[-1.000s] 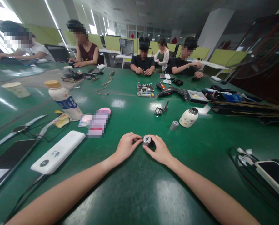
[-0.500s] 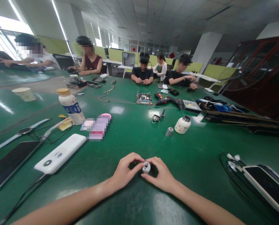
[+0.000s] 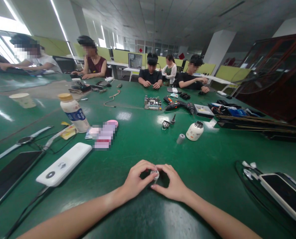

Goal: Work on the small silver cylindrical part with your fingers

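A small silver metal cylinder [image 3: 156,179], which looks like a little motor, stands between my hands over the green table. My left hand [image 3: 138,177] grips it, with the thumb lying across its top and partly hiding it. From the other side, my right hand [image 3: 174,184] curls round it, index finger at the far side and thumb at the near side. A similar silver cylinder [image 3: 180,139] stands farther forward. Beside that is a cream bottle [image 3: 195,131] with a face drawn on it and no lid. A round metal part [image 3: 165,124] lies to the left, near a dark pointed part [image 3: 173,119].
At left are a white power bank [image 3: 64,164] with a cable, a black phone [image 3: 12,174], a watch [image 3: 25,140] and a drink bottle [image 3: 74,114]. Another phone [image 3: 284,192] with cables lies right. Beyond are a circuit board [image 3: 152,102], power drills [image 3: 179,105] and people seated.
My left thumb has slid farther over the cylinder's top, covering more of it. Both hands remain around the cylinder, and the camera view has shifted slightly.
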`<state>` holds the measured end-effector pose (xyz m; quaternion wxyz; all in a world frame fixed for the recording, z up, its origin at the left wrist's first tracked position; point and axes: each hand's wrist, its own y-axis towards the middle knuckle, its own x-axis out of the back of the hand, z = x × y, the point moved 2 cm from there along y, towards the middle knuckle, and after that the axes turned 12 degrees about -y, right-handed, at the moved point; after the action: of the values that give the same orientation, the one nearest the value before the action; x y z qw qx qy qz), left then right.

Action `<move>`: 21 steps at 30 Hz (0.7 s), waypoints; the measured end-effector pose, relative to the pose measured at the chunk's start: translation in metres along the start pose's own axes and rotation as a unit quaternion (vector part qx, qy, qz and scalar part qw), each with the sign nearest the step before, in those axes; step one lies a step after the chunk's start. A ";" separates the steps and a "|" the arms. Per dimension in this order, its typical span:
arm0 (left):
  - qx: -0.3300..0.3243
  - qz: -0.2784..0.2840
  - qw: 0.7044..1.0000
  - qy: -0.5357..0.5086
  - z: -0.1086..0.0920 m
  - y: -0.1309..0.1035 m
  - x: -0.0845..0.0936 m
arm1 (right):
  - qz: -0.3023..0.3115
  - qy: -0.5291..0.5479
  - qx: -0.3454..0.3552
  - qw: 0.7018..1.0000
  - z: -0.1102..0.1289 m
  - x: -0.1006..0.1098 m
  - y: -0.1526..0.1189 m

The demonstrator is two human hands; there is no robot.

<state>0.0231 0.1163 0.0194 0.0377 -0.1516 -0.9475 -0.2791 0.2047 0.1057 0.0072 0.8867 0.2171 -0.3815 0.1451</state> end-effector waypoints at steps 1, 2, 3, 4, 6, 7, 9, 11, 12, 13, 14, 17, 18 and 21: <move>-0.007 0.003 1.000 0.004 0.000 0.000 0.000 | 0.001 0.037 0.006 0.999 0.000 0.002 -0.001; -0.012 0.006 1.000 0.007 -0.001 0.000 0.000 | 0.002 0.073 0.010 0.997 -0.001 0.004 -0.001; -0.013 0.011 1.000 0.010 -0.001 0.000 0.000 | 0.001 0.101 0.009 0.995 -0.002 0.005 -0.002; -0.012 0.014 1.000 0.011 -0.001 0.001 0.000 | 0.000 0.119 0.003 0.993 -0.003 0.006 -0.002; -0.010 0.018 1.000 0.012 -0.001 0.002 -0.001 | 0.000 0.122 -0.006 0.992 -0.005 0.007 -0.002; -0.010 0.020 1.000 0.012 -0.001 0.002 -0.001 | 0.003 0.117 -0.007 0.993 -0.005 0.007 -0.001; -0.012 0.023 1.000 0.011 -0.002 0.004 -0.001 | 0.009 0.105 -0.003 0.994 -0.005 0.007 -0.001; -0.012 0.027 1.000 0.010 -0.003 0.004 -0.001 | 0.014 0.100 0.001 0.995 -0.005 0.007 -0.001; -0.012 0.028 0.999 0.010 -0.003 0.004 -0.001 | 0.015 0.102 0.002 0.995 -0.006 0.007 -0.001; -0.013 0.029 0.999 0.011 -0.003 0.004 -0.001 | 0.015 0.106 0.001 0.994 -0.006 0.006 -0.001; -0.013 0.030 0.999 0.013 -0.003 0.004 -0.002 | 0.014 0.110 0.000 0.994 -0.007 0.005 -0.001; -0.005 0.030 0.999 0.021 -0.003 0.001 -0.002 | -0.001 0.101 -0.004 0.995 -0.008 0.000 -0.001; 0.002 0.031 0.999 0.023 -0.003 0.000 -0.001 | -0.009 0.088 -0.004 0.996 -0.007 0.000 -0.001; 0.017 0.036 0.999 0.037 -0.004 -0.002 0.004 | -0.051 0.031 -0.001 0.998 0.004 0.016 -0.001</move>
<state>0.0185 0.1137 0.0229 0.0853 -0.1742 -0.9439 -0.2672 0.2136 0.1041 0.0204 0.9049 0.2305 -0.3420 0.1057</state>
